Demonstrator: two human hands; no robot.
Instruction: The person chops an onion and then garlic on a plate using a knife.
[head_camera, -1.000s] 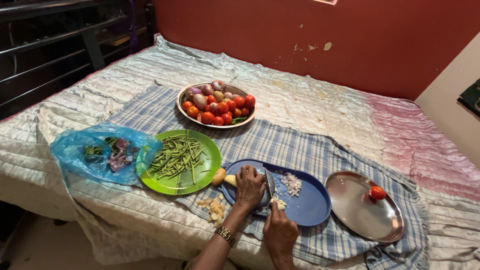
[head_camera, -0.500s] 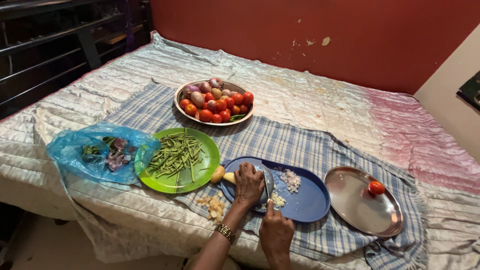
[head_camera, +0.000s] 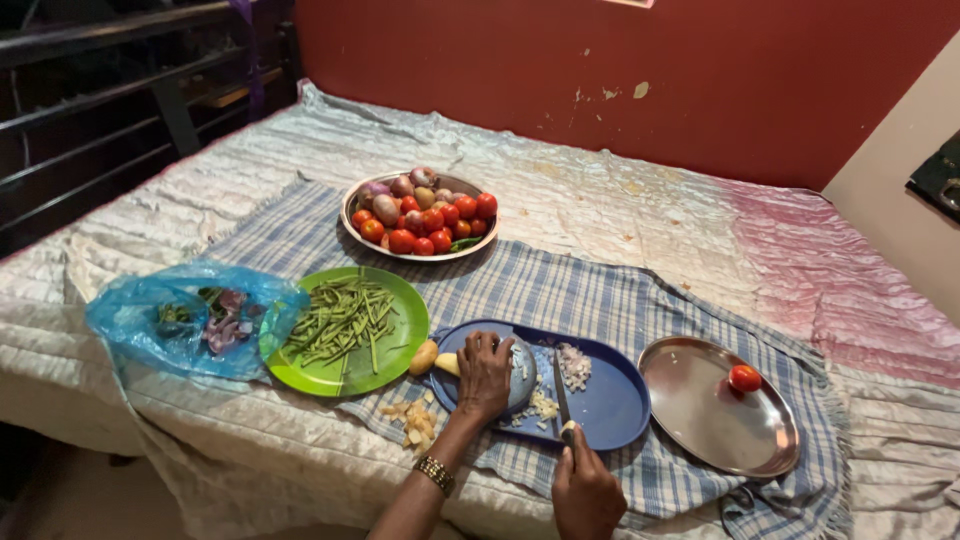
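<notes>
My left hand (head_camera: 485, 372) lies curled over a pale round vegetable (head_camera: 520, 375) at the nine o'clock side of the blue tray (head_camera: 620, 405), fingers pressed together on top of it. My right hand (head_camera: 587, 492) is closed in a fist around the handle of the knife (head_camera: 561, 395). A moment ago the blade stood hard against my left fingers, cutting; now it has slid out toward three o'clock and lies flatter on the tray, with small chopped bits (head_camera: 541, 405) between it and my left hand. To me that reads as a finished cut, the pieces being pushed aside. A heap of diced onion (head_camera: 574, 364) sits at twelve o'clock of the blade. A small potato (head_camera: 424, 357) rests just off the tray's left rim, peelings (head_camera: 410, 420) below it.
</notes>
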